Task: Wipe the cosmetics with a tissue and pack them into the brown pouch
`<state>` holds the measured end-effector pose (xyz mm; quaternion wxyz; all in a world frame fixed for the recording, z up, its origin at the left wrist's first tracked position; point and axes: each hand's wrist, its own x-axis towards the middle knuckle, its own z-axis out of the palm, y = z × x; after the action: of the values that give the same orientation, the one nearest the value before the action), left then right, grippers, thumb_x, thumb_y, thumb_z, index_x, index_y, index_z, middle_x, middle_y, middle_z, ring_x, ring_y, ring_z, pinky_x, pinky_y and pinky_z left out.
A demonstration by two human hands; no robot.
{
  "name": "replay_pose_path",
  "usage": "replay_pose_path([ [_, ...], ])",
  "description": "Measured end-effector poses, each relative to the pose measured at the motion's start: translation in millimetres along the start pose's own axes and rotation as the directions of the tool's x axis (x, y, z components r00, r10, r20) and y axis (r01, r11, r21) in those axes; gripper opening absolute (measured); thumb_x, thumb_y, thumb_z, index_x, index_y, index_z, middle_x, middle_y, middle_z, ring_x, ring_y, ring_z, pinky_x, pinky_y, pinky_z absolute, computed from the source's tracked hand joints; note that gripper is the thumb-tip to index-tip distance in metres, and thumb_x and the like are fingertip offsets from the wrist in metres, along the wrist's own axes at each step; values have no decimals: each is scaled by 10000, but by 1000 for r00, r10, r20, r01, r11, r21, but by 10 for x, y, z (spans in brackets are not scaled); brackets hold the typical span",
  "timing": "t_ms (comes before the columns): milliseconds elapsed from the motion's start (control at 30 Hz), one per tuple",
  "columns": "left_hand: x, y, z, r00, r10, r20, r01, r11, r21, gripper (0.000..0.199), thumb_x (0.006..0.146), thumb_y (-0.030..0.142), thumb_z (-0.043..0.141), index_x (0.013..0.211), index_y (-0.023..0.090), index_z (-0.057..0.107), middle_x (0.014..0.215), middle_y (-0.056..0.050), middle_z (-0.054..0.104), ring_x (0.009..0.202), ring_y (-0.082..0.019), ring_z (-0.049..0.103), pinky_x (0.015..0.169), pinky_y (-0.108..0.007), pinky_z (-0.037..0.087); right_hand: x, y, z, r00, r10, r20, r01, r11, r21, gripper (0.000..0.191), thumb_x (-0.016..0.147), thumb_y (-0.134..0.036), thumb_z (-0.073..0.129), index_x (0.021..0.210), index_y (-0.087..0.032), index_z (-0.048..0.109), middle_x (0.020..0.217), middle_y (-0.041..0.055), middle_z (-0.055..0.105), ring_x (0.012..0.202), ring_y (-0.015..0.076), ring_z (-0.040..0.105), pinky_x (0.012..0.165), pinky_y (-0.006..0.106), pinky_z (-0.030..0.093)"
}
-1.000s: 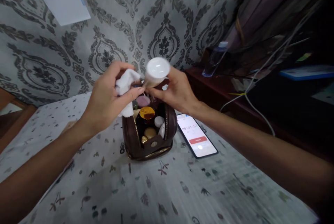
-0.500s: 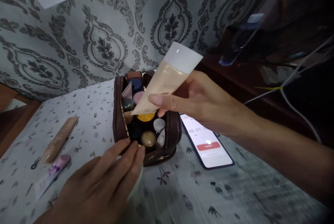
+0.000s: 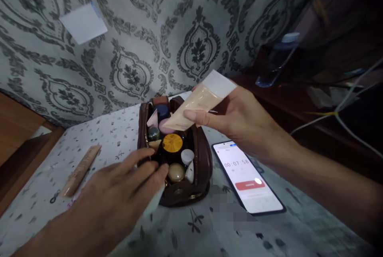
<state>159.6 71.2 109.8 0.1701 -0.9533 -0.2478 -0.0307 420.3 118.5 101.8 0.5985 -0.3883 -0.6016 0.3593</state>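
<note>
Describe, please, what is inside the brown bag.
Inside the brown bag: a yellow-topped container, white cap, beige lid, pink item and dark blue item, among others. The left hand and cream tube hide parts; packed items cover the bottom.

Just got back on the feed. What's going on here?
A person's right hand holds a cream tube at a tilt above an open brown bag with small containers inside. The left hand is at the bag's near left side. A phone showing 00:07:58 lies right of the bag, and a tan tube lies to its left.
</note>
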Motion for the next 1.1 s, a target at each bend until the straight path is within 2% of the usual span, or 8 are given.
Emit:
replay_pose_path([
  [133, 390, -299, -108, 994, -106, 18, 107, 994, -23, 451, 828, 120, 521, 1241, 267, 630, 1141, -68, 697, 1159, -257, 600, 797, -344, 581, 39, -5, -39, 1000, 27, -14, -26, 999, 38, 370, 739, -529, 793, 858, -201, 671, 817, 39, 723, 810, 221, 703, 654, 342, 601],
  [267, 699, -576, -96, 978, -196, 76, 197, 980, -5, 279, 881, 182, 513, 1085, 255, 689, 1074, -61, 678, 1035, -248, 631, 770, -336, 549, 116, 44, -41, 998, 53, -28, -51, 996, 77, 389, 730, -518, 798, 864, -183, 655, 835, 51, 715, 825, 215, 697, 646, 326, 600],
  [467, 859, -822, -13, 973, -221, 69, 222, 975, -11, 205, 879, 222, 510, 996, 275, 670, 1030, -40, 713, 970, -246, 659, 717, -309, 490, 325, 140, -42, 991, -41, -124, 38, 999, -25, 299, 751, -396, 784, 832, -199, 575, 821, 23, 656, 801, 194, 656, 621, 316, 587],
  [600, 960, -900, 70, 943, -332, 22, 333, 942, -33, 203, 875, 351, 566, 1052, 263, 609, 1023, -50, 724, 884, -258, 669, 680, -313, 463, 431, 203, -3, 990, -45, -131, 37, 998, -60, 242, 762, -281, 740, 843, -223, 519, 804, -7, 620, 806, 180, 630, 627, 302, 575],
  [733, 1086, -989, 135, 926, -363, 99, 358, 931, 66, 166, 879, 387, 541, 855, 237, 608, 853, -59, 712, 771, -257, 659, 633, -316, 430, 469, 251, 37, 993, -13, -115, 4, 997, -75, 232, 758, -249, 717, 852, -226, 505, 782, -19, 613, 784, 176, 632, 604, 288, 560],
  [833, 1183, -1082, 161, 921, -372, 119, 366, 928, 66, 139, 843, 340, 550, 757, 238, 591, 717, -37, 674, 661, -228, 629, 565, -296, 388, 478, 266, 38, 992, 11, -124, -24, 994, -106, 256, 764, -227, 696, 957, -234, 527, 799, -23, 629, 776, 178, 647, 588, 285, 563],
  [933, 1282, -1156, 159, 887, -446, 124, 435, 894, 105, 109, 789, 294, 565, 706, 222, 572, 698, -45, 666, 655, -222, 623, 547, -288, 377, 485, 265, 19, 990, 50, -135, -61, 995, -79, 310, 773, -198, 663, 1047, -236, 523, 843, -15, 637, 791, 180, 657, 603, 297, 581],
  [1100, 1397, -1122, 81, 800, -545, 250, 511, 838, 191, 190, 807, 358, 522, 779, 196, 617, 815, -100, 705, 772, -266, 658, 595, -316, 419, 478, 254, -7, 985, 135, -108, -129, 990, 58, 258, 779, -179, 640, 1009, -224, 531, 835, -9, 612, 790, 168, 638, 633, 291, 584],
])
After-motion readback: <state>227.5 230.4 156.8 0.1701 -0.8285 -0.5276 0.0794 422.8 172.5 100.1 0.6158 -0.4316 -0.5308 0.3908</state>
